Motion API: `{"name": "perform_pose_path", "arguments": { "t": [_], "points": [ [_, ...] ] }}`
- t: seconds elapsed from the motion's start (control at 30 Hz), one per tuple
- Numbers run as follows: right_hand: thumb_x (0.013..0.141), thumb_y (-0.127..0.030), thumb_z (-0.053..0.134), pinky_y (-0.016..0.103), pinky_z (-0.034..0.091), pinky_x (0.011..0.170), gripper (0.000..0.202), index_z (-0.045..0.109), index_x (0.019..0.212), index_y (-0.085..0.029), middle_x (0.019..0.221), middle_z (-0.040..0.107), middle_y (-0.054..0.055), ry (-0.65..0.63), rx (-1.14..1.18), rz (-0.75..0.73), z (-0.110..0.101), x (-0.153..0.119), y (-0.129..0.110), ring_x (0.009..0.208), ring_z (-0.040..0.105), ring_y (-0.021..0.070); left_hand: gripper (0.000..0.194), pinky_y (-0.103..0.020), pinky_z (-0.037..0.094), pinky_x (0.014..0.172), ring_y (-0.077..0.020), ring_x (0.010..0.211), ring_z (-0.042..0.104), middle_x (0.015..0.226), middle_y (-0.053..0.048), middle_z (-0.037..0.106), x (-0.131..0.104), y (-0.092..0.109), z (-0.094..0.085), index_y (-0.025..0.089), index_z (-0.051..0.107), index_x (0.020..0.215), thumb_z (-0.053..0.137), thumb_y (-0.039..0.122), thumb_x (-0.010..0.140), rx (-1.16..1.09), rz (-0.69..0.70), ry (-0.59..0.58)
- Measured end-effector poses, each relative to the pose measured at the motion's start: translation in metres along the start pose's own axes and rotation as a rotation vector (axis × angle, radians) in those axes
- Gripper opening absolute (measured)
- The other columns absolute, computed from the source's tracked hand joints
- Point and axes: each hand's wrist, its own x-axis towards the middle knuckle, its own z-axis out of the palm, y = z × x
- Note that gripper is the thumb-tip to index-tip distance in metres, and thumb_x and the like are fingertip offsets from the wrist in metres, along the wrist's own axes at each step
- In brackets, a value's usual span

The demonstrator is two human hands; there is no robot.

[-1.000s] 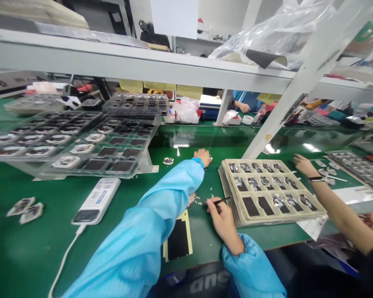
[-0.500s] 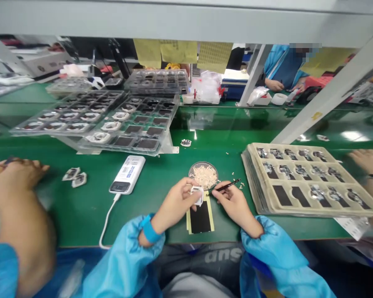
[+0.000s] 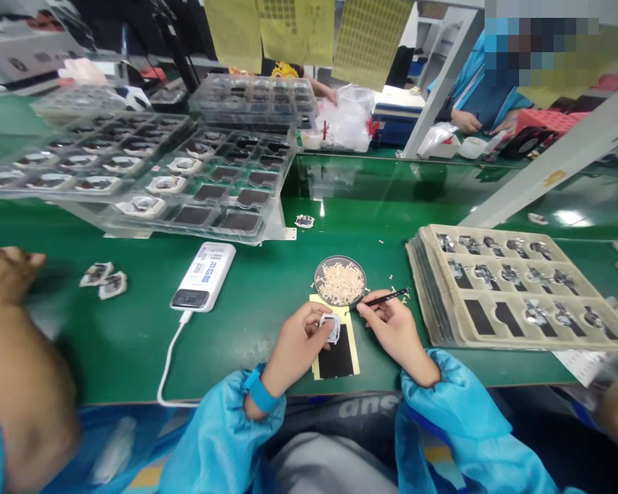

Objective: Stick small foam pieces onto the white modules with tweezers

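My left hand (image 3: 299,343) pinches a small white plastic housing (image 3: 330,328) with a squarish opening, above a black pad (image 3: 336,358) edged in pale yellow. Between the thumb and fingers of my right hand (image 3: 394,331) are slim black tweezers (image 3: 386,298), tilted with the tip pointing left and down. That tip is near the housing, and I cannot make out anything in it. Just beyond both hands sits a round dark dish (image 3: 316,283) full of tiny beige pieces (image 3: 342,281). A few more pieces lie loose to its right.
A cream tray stack (image 3: 474,281) with metal parts stands at right. At left are a white power bank (image 3: 204,276) with a cable, two white housings (image 3: 104,280) and raised clear trays (image 3: 275,206). Another person's arm (image 3: 20,357) rests at far left; co-workers sit around.
The view has tilted down and shifted slightly. My left hand has drawn the housing a little away from the dish, uncovering more of it. Both hands keep hold of their things.
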Motion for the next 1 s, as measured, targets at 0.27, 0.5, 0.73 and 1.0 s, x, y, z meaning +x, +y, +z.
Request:
{"name": "perform_pose_path", "arguments": {
  "t": [0.27,0.5,0.73,1.0],
  "points": [
    [0.086,-0.013,0.068,0.033,0.056,0.077,0.013,0.062,0.095,-0.021,0.093,0.069,0.005,-0.038,0.118,-0.34,0.002,-0.016,-0.018,0.086,0.067,0.0176,0.025,-0.027,0.059,0.06,-0.0152,0.07,0.062,0.082,-0.003,0.067,0.0,0.002,0.002,0.017,0.054,0.105,0.062,0.036,0.09,-0.035,-0.021,0.017],
    [0.081,-0.003,0.069,0.036,0.056,0.08,0.028,0.065,0.101,-0.022,0.096,0.07,0.006,-0.096,-0.049,-0.543,0.005,-0.019,-0.022,0.091,0.067,0.0197,0.025,-0.026,0.057,0.059,-0.0147,0.067,0.062,0.08,-0.002,0.067,0.001,-0.001,0.002,0.018,0.055,0.104,0.062,0.037,0.09,-0.001,-0.02,0.03],
    [0.082,-0.005,0.069,0.037,0.056,0.08,0.026,0.065,0.101,-0.023,0.097,0.071,0.006,-0.092,-0.069,-0.52,0.006,-0.02,-0.022,0.091,0.068,0.0201,0.025,-0.027,0.057,0.06,-0.0165,0.071,0.065,0.085,-0.004,0.068,0.0,-0.001,0.003,0.018,0.054,0.102,0.062,0.038,0.09,-0.013,-0.012,0.04],
    [0.081,-0.004,0.069,0.036,0.055,0.081,0.028,0.063,0.101,-0.023,0.096,0.069,0.005,-0.103,-0.098,-0.511,0.007,-0.021,-0.024,0.091,0.067,0.0194,0.024,-0.026,0.057,0.06,-0.0168,0.073,0.066,0.086,-0.004,0.069,-0.001,0.0,0.003,0.018,0.056,0.102,0.062,0.038,0.09,-0.003,-0.004,0.052]
  ]
}}
